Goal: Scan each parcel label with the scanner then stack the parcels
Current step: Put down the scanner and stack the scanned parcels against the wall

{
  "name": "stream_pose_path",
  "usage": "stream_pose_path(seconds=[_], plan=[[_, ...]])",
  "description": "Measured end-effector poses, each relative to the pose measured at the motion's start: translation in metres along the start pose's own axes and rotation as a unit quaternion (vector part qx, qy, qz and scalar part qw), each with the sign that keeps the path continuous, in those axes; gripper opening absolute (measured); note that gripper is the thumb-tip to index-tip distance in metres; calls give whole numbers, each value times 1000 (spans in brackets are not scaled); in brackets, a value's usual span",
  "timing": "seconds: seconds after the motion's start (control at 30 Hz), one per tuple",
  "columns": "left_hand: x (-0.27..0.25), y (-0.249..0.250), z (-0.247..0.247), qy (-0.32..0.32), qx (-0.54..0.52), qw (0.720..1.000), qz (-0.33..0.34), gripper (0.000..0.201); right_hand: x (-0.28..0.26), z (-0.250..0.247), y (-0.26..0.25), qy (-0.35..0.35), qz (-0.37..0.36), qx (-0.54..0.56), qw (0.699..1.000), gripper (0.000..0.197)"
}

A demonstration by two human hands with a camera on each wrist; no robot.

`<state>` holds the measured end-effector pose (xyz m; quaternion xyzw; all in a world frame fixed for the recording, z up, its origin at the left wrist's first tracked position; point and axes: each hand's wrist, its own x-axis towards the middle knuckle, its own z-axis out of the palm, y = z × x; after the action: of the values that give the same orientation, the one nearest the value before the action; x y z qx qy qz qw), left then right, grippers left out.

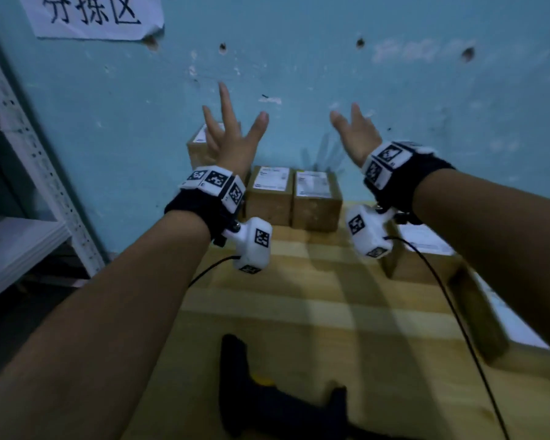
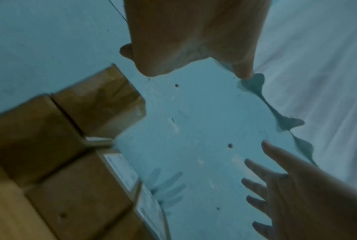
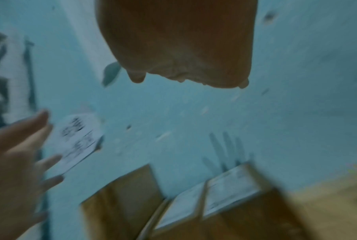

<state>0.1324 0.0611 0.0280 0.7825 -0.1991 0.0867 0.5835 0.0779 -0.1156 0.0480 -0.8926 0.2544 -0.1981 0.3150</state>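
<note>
Both my hands are raised in front of the blue wall with nothing in them. My left hand (image 1: 232,138) has its fingers spread in front of the top parcel (image 1: 199,147) of a stack at the back left. My right hand (image 1: 354,131) is open too, above and right of two labelled cardboard parcels (image 1: 269,195) (image 1: 316,201) that stand side by side against the wall. Two more labelled parcels (image 1: 426,258) (image 1: 496,325) lie under my right forearm. The black scanner (image 1: 267,395) with a yellow part lies on the wooden table (image 1: 299,296) near me, untouched. The left wrist view shows the parcels (image 2: 50,146) and my right hand (image 2: 296,194).
A white metal shelf rack (image 1: 29,173) stands at the left beside the table. A paper sign (image 1: 96,14) hangs on the wall above. Black cables (image 1: 442,296) trail from the wrist cameras over the table.
</note>
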Motion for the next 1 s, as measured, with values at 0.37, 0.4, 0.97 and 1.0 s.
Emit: stream_pose_path(seconds=[0.37, 0.4, 0.97, 1.0], plan=[[-81, 14, 126, -308, -115, 936, -129, 68, -56, -66, 134, -45, 207, 151, 965, 76], [-88, 14, 135, -337, -110, 924, -143, 69, -59, -66, 141, -39, 222, 152, 962, 75], [-104, 19, 170, -317, -183, 915, -170, 50, -87, -48, 137, -86, 113, -56, 988, 62], [-98, 21, 165, -305, -186, 920, -162, 51, -86, -48, 130, -74, 100, -50, 991, 68]])
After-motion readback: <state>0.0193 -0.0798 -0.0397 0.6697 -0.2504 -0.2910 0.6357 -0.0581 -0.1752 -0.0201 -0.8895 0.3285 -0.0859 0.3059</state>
